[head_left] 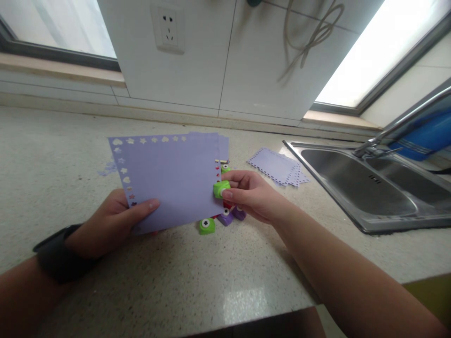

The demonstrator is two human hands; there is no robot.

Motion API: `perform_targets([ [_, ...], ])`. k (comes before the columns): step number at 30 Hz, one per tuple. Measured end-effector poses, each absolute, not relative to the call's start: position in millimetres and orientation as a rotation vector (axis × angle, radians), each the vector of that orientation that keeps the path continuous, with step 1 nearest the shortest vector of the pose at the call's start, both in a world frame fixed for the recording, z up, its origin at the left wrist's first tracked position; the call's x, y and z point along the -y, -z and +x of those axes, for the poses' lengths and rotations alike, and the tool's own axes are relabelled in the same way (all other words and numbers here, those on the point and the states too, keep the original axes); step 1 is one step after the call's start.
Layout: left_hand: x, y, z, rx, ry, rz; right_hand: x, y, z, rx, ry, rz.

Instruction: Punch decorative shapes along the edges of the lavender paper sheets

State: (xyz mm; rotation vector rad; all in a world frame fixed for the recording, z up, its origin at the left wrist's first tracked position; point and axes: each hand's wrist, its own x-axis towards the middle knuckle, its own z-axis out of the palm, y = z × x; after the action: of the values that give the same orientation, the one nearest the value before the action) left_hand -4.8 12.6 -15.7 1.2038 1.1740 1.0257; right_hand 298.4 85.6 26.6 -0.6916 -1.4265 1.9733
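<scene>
My left hand point(123, 211) grips a purple sheet of paper point(172, 180) at its lower left corner, thumb on top and fingers behind. Small cut-out shapes, among them stars, flowers and hearts, run along the sheet's top, left and right edges. At the right edge, my right hand point(252, 195) pinches a green craft punch point(219, 189) that sits over the paper's border. Below and behind the sheet lie more punches: a green one point(206, 226), a purple one point(225, 217) and another purple one point(239, 213). The sheet partly hides this group.
To the right lies a stack of purple sheets point(273, 165) with punched borders. Beyond it is a steel sink point(355, 220) with a faucet point(369, 146). Purple paper scraps point(108, 169) lie at the left. A wall with a socket point(169, 29) and a hanging cable point(310, 42) stands behind the counter.
</scene>
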Motion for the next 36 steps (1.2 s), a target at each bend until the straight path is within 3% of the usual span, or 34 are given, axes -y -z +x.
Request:
perform_targets([
  [36,-10.7,6.8,2.3,-1.237,-1.002,1.107,-86.0,-18.3,298.8,1.42,-1.915,-0.674],
])
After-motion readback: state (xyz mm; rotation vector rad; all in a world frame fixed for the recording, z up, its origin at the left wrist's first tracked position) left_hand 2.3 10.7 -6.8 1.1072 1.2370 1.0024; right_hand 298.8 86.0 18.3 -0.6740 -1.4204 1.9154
